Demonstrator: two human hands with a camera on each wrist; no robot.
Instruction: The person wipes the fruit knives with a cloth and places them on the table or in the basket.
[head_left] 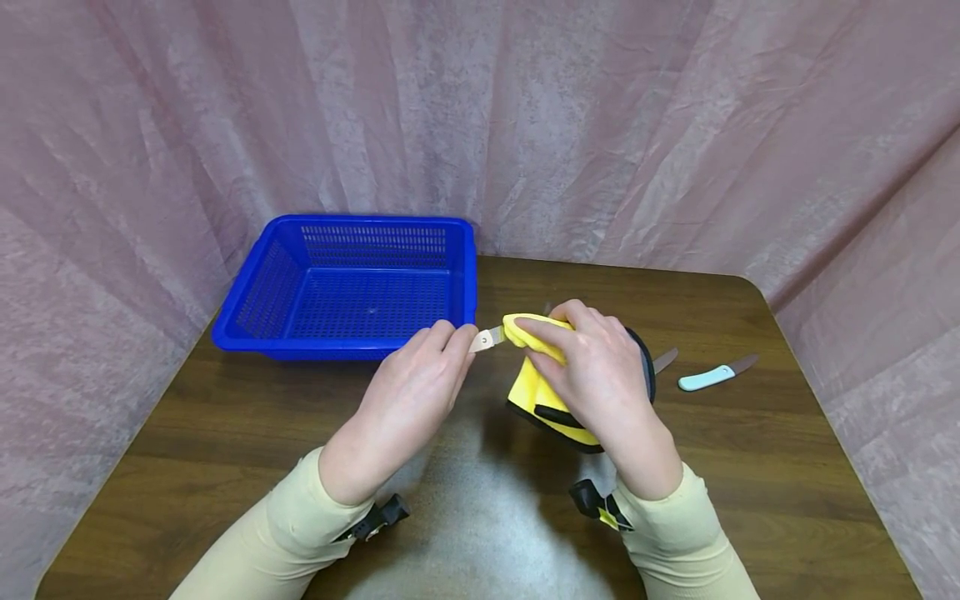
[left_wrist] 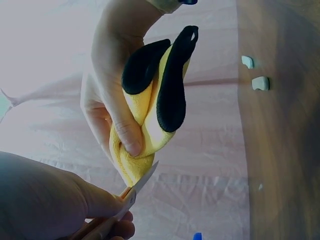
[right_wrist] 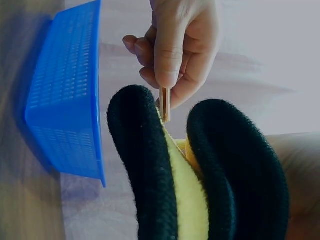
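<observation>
My left hand (head_left: 420,375) grips the pale beige handle of a small folding knife (head_left: 485,340), whose blade points right. My right hand (head_left: 600,367) pinches a yellow cloth (head_left: 525,383) with black edging, folded against the blade. In the left wrist view the blade (left_wrist: 147,177) stands out at the cloth's lower end, its tip free, and the right thumb presses the fold. The right wrist view shows the slotted handle (right_wrist: 165,104) between left thumb and fingers; the cloth's black edges (right_wrist: 142,165) hide the blade there.
A blue perforated plastic basket (head_left: 367,343) stands at the back left of the wooden table (head_left: 187,467). To the right lies a knife with a light blue handle (head_left: 705,379). Another blade (head_left: 665,360) shows beside the right hand, its handle hidden. Pink curtains (head_left: 525,125) hang behind.
</observation>
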